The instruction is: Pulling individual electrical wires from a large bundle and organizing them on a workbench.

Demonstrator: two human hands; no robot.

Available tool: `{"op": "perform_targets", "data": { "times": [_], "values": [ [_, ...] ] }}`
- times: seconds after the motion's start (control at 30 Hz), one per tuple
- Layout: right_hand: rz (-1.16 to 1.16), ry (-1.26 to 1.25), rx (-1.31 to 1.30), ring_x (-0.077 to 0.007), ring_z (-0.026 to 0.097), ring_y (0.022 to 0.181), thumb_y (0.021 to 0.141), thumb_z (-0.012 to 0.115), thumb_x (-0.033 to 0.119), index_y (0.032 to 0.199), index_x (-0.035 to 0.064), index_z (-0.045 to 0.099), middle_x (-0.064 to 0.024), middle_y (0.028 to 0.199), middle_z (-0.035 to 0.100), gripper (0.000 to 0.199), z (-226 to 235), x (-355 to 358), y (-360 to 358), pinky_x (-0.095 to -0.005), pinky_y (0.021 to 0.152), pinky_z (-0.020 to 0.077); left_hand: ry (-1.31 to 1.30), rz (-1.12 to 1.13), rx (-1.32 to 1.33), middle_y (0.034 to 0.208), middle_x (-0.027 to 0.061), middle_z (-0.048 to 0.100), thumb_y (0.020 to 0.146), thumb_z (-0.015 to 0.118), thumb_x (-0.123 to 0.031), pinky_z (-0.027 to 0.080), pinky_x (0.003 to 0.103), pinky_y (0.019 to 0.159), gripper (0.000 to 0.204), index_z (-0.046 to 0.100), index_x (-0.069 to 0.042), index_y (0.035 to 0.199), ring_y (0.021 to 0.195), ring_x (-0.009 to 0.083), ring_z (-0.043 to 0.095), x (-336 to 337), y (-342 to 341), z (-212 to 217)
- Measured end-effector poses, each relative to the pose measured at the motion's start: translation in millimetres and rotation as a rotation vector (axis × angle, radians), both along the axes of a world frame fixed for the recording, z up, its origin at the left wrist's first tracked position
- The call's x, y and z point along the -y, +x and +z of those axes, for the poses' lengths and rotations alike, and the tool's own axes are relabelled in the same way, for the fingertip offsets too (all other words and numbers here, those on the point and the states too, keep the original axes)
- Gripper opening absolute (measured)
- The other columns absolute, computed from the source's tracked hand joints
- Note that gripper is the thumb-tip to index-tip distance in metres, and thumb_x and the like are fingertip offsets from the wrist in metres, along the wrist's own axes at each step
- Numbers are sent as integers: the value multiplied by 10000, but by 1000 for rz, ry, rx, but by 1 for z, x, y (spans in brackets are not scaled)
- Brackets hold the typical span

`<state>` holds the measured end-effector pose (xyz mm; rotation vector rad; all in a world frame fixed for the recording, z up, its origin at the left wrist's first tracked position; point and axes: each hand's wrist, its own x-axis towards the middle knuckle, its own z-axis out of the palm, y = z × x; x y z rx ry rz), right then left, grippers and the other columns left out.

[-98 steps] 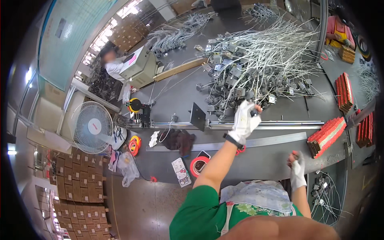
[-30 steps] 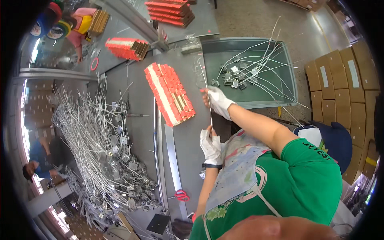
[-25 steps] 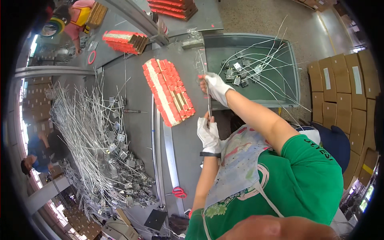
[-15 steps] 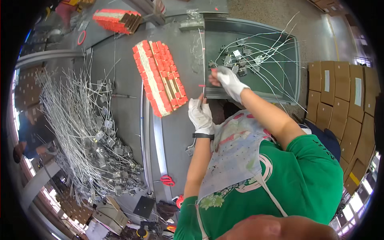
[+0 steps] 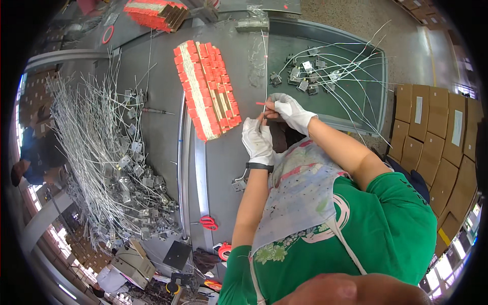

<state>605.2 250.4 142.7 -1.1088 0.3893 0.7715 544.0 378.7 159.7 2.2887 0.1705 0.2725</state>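
Brown cardboard boxes (image 5: 422, 137) stand stacked on the right, beyond a speckled floor (image 5: 338, 12), while a dark grey surface (image 5: 162, 140) fills the middle. Two hands in white fingerless gloves meet over its near edge, almost touching. The left hand (image 5: 257, 140) is closed, its fingertips gripping a thin white cable (image 5: 265, 76) that runs up along the surface beside a green-grey bin (image 5: 382, 91). The right hand (image 5: 291, 112) has its fingers drawn together on a small red strip (image 5: 260, 103) where it crosses the cable — the strip's free end points left. A black wristband (image 5: 259, 166) circles the left wrist, and a small metal part (image 5: 239, 184) lies just beside that forearm.

In the bin sit metal connector housings (image 5: 303, 72), their white leads fanning over the right rim. Left of the hands lies a long block covered in red tabs (image 5: 207, 91) (a pale band runs along it). Farther left, past a metal rail (image 5: 183, 168), spreads a big heap of cabled metal parts (image 5: 127, 193), with a screwdriver (image 5: 156, 111) near it. Red-handled scissors (image 5: 208, 222) rest across a flat metal strip (image 5: 201, 173) — well apart from both hands.
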Motion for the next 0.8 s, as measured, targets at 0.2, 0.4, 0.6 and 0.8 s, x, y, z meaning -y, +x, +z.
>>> {"op": "perform_targets", "data": {
  "times": [0.2,0.4,0.6,0.8],
  "values": [
    [67,12,87,-74,539,773,843,575,224,1105,2,547,-36,850,579,345,43,-12,-1,-198,694,444,-110,67,100,820,124,599,681,651,6,465,335,701,229,666,-42,903,784,263,592,-10,-12,9],
    [-1,7,199,-127,552,832,804,612,195,1084,-32,543,-81,925,600,367,93,-13,-12,-248,779,433,-131,22,72,826,128,607,695,640,2,458,322,717,221,667,-28,913,785,252,598,-21,-26,65],
    [-75,66,388,-142,565,828,819,594,146,952,-6,569,-83,895,607,203,124,-31,-35,-267,778,446,-107,-135,199,684,119,556,702,622,-42,443,357,591,146,647,-43,847,638,290,560,-57,-20,104],
    [-268,-100,442,-98,535,678,787,627,123,865,42,584,-21,792,575,121,129,-40,-22,-214,620,436,117,-211,152,803,115,559,688,605,-67,420,396,669,262,600,-76,951,763,297,535,-54,-31,110]
  ]
}}
